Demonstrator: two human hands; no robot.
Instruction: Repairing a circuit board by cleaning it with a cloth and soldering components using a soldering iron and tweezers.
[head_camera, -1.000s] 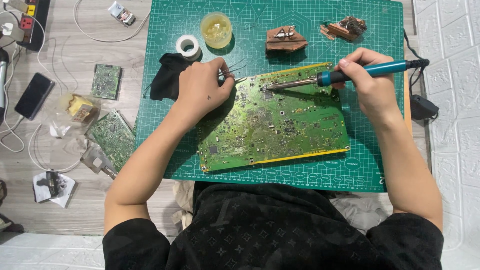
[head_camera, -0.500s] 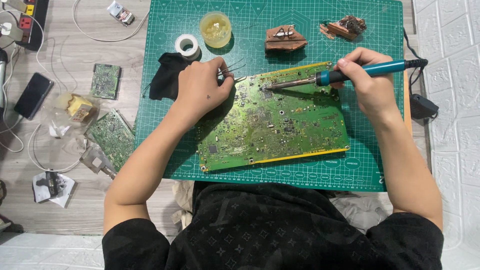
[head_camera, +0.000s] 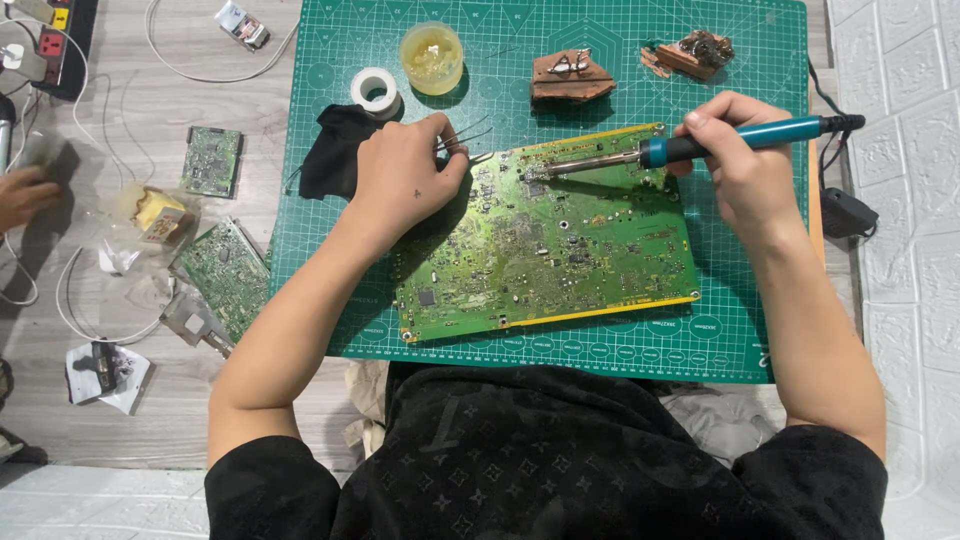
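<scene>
A large green circuit board (head_camera: 560, 250) lies on a green cutting mat (head_camera: 720, 330). My left hand (head_camera: 405, 185) rests on the board's upper left corner, shut on thin metal tweezers (head_camera: 470, 142) that point right. My right hand (head_camera: 745, 170) grips a blue-handled soldering iron (head_camera: 720, 140). Its metal tip (head_camera: 530, 175) touches the board near the top edge, just right of the tweezers' ends. A black cloth (head_camera: 330, 160) lies under and left of my left hand.
On the mat's far side stand a tape roll (head_camera: 376, 90), a yellow jar (head_camera: 432, 58) and two brown holders (head_camera: 570, 75). Smaller circuit boards (head_camera: 225, 270) and cables lie on the wooden floor at left. Another person's hand (head_camera: 25, 195) reaches in at the left edge.
Another person's hand has come in at the left edge, over the spot where a black phone lay. My hands and the soldering iron have barely moved.
</scene>
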